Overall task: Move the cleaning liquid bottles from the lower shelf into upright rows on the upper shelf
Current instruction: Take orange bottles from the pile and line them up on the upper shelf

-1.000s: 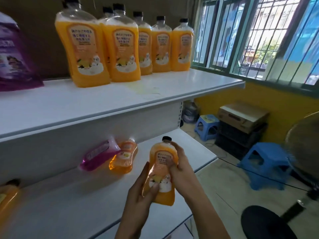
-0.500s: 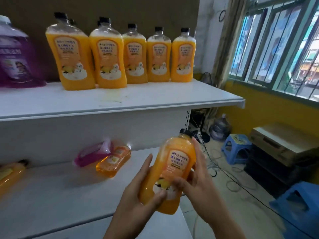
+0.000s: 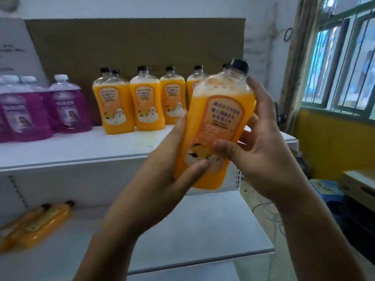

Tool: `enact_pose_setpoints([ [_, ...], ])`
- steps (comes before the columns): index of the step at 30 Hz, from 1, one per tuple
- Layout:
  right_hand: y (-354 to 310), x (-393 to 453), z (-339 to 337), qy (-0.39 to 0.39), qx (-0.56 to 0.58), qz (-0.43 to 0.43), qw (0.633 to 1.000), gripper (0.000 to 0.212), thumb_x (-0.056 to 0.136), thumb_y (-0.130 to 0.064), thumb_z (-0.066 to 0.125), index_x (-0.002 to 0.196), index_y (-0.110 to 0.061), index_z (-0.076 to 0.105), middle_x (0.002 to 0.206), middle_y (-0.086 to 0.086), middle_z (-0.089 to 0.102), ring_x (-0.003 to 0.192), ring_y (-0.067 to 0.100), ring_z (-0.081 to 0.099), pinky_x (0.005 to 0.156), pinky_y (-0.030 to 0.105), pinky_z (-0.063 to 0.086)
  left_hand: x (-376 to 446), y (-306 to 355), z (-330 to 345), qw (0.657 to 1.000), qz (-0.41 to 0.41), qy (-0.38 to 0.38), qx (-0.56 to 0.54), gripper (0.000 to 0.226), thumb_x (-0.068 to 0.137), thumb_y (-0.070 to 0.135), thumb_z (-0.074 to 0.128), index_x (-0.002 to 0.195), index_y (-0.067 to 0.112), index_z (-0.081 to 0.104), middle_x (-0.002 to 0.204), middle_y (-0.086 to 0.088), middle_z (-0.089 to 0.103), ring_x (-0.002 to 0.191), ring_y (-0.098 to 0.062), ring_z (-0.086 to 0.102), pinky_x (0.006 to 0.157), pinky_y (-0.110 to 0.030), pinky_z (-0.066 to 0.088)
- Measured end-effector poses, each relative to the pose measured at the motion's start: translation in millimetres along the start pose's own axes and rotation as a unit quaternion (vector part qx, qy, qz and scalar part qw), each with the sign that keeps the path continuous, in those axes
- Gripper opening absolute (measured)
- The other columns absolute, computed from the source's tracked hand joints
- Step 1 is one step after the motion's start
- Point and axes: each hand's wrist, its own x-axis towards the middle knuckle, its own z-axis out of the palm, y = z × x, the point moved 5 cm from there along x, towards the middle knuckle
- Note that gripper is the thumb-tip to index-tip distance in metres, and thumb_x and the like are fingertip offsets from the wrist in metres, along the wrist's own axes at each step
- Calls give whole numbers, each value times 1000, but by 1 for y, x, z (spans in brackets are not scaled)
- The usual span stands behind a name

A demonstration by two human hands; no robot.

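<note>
In the head view, both hands, left (image 3: 162, 175) and right (image 3: 263, 151), clamp their fingers on an orange bottle (image 3: 219, 126), label facing out, raised nearly upright before the upper shelf (image 3: 81, 151), probably to join the row (image 3: 142, 102) there.

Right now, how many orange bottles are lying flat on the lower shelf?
2: both lie side by side at the left end of the lower shelf, one nearer the camera, one behind it. Their left ends run out of frame, so more may be hidden.
</note>
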Motion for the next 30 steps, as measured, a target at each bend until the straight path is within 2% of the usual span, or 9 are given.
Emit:
enact_pose_setpoints([
  [5, 2, 59, 9, -47, -109, -37, 992, 100, 81, -19, 77, 153, -32, 9, 132, -2, 52, 113, 3, 62, 86, 22, 58, 41, -12, -21, 999, -36, 5, 30, 97, 72, 65, 50, 154, 34, 8, 133, 31, 44, 101, 24, 50, 70, 5, 42],
  [8, 16, 78, 19, -73, -199, -61, 975, 100, 86, -8, 74, 153, -32, 5, 135, 0, 48, 114, -8, 52, 84, 0, 45, 58, -32, -19, 998, -58, 30, 3, 79, 80, 45, 60, 149, 33, 23, 119, 29, 50, 93, 20, 55, 67, 5, 42],
  [10, 30, 88, 26, -85, -212, -56, 972, 100, 88, -5, 70, 152, -37, 1, 138, 3, 46, 115, -6, 50, 80, -7, 38, 62, -47, -17, 995, -59, 49, 59, 74, 77, 52, 56, 144, 35, 29, 121, 27, 52, 97, 14, 55, 71, -1, 47],
  [12, 44, 102, 31, -101, -204, -29, 973, 101, 90, -6, 68, 148, -44, -4, 145, 8, 40, 127, 12, 50, 88, 7, 48, 65, -65, -17, 985, -91, 64, 133, 63, 82, 59, 52, 138, 36, 37, 123, 23, 56, 108, 1, 59, 81, -13, 50],
  [14, 58, 121, 36, -103, -235, 2, 966, 103, 91, -7, 67, 148, -44, -10, 156, 6, 24, 135, 23, 43, 100, 29, 44, 69, -83, -17, 961, -159, 59, 220, 55, 90, 61, 49, 137, 33, 42, 133, 9, 58, 119, -15, 58, 94, -36, 53],
  [16, 73, 140, 37, -87, -278, 42, 956, 104, 92, -6, 65, 150, -41, -14, 160, 6, 11, 130, 25, 45, 93, 29, 39, 71, -94, -16, 937, -206, 39, 279, 60, 94, 61, 44, 143, 28, 39, 143, 1, 53, 127, -22, 52, 101, -47, 48],
  [20, 98, 170, 41, -70, -293, 101, 948, 105, 93, -5, 63, 151, -40, -16, 159, 19, 12, 106, 19, 56, 80, 24, 41, 72, -96, -14, 932, -196, 43, 303, 56, 96, 59, 40, 141, 25, 45, 144, 1, 52, 129, -20, 49, 102, -45, 46],
  [26, 119, 193, 52, -51, -303, 119, 944, 104, 94, -9, 63, 152, -43, -17, 161, 24, 10, 116, 30, 57, 79, 29, 41, 71, -94, -13, 925, -185, 55, 327, 52, 99, 55, 36, 137, 23, 51, 140, 1, 55, 125, -19, 50, 99, -41, 46],
  [30, 125, 195, 55, -52, -301, 130, 943, 107, 94, -12, 64, 149, -47, -21, 161, 25, 6, 136, 41, 44, 105, 47, 43, 72, -94, -14, 925, -178, 62, 330, 49, 99, 54, 38, 131, 22, 56, 132, 1, 60, 118, -18, 53, 94, -39, 48],
])
